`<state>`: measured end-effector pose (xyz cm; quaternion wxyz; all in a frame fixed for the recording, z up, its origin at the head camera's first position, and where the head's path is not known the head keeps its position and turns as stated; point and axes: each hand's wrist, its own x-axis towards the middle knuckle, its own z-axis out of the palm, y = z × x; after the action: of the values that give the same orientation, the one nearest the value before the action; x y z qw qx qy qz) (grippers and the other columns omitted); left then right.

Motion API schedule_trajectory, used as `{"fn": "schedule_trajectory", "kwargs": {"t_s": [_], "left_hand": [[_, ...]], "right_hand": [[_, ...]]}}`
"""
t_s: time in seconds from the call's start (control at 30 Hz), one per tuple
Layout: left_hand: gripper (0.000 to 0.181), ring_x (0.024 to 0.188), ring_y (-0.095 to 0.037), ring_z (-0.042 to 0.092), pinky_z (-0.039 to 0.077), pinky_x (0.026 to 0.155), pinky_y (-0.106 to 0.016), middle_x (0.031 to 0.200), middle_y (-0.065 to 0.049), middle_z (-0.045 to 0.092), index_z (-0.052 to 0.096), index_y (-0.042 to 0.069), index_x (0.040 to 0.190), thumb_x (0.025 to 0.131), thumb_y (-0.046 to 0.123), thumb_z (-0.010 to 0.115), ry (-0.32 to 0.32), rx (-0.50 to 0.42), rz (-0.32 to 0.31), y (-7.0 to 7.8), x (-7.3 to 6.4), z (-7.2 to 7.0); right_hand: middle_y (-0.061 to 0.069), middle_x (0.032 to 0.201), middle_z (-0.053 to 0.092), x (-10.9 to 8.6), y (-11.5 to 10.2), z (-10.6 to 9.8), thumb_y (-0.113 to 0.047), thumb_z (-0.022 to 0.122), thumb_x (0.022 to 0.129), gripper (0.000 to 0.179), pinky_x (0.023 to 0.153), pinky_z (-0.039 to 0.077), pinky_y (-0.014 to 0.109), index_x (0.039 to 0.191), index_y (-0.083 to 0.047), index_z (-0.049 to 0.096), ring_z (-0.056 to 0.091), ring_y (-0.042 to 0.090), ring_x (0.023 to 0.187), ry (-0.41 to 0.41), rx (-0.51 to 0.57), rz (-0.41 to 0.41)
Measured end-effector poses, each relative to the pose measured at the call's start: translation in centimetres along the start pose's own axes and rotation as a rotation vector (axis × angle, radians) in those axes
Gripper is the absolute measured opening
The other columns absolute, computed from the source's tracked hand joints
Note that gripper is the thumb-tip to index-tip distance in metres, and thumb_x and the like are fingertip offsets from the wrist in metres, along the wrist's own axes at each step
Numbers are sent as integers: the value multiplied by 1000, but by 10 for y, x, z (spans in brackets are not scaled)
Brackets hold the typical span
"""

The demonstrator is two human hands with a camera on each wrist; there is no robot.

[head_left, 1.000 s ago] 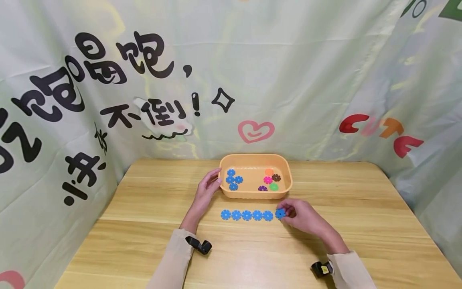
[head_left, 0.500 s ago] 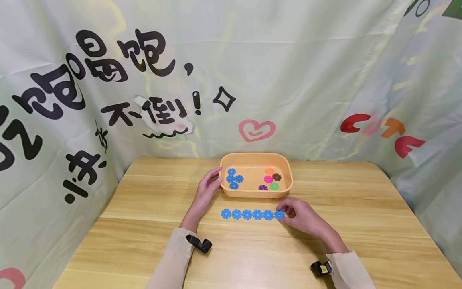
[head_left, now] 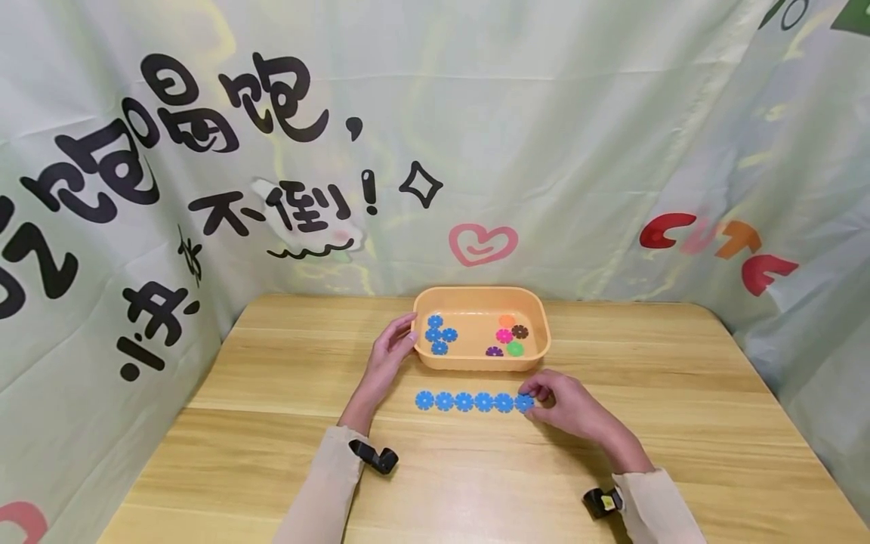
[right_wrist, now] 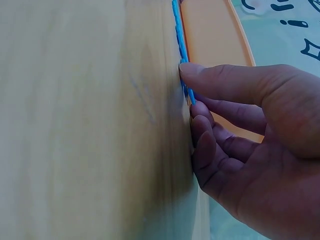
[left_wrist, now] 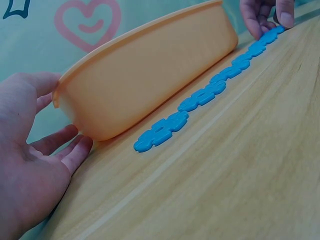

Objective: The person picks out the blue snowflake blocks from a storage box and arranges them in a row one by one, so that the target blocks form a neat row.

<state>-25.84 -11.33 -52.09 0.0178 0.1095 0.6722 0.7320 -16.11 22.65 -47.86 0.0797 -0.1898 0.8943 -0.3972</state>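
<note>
From the head view, a row of six blue pieces [head_left: 464, 401] lies on the table [head_left: 476, 483], in front of the orange tub [head_left: 479, 366]. The right hand [head_left: 571, 404] pinches the end piece [head_left: 524, 402] of the row. The left hand [head_left: 386, 363] is at the tub's left end. If the right hand pushes too hard sideways, the row could bend or scoot. In the tub, the loose blue pieces [head_left: 433, 334] and the colored pieces [head_left: 504, 335] could slide together if it gets bumped.

In the left wrist view, the left hand is spread, not squeezed tight, and its fingers [left_wrist: 77, 152] touch the tub's side. The tub sits just beside the row, so a shove from that hand could knock the row crooked. I can't tell if the pieces are hooked together, so a tug might pull them apart.

In the right wrist view, the thumb [right_wrist: 225, 80] and a finger pinch the end piece by its thin edge. It is so flat that it could slip out or tip up.
</note>
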Motion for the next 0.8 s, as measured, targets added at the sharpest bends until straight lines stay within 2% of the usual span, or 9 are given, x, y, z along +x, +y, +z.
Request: {"fn": "schedule_trajectory", "kwargs": {"t_s": [0.4,0.63,0.8], "left_hand": [[45,134,-31,53,53,101,-28,147,-15,52,55,13,146,104,26,63,0,-7,12,0,-1,-2],[45,135,-32,52,53,101,-28,147,-15,52,54,12,148,105,24,62,-4,-4,2,1,-1,-1],[46,135,-33,52,52,102,-29,148,-16,51,54,13,148,105,25,62,-11,-12,6,2,-1,0]], "right_hand": [[3,95,64,2,0,1,-5,83,84,25,72,53,28,107,-3,71,56,21,86,2,-19,-12],[4,96,65,1,-2,0,-2,81,86,27,71,54,25,111,-2,70,57,20,86,5,18,31],[5,96,67,2,-9,-1,-1,79,88,25,70,57,25,111,-2,69,60,19,85,22,48,-11]]}}
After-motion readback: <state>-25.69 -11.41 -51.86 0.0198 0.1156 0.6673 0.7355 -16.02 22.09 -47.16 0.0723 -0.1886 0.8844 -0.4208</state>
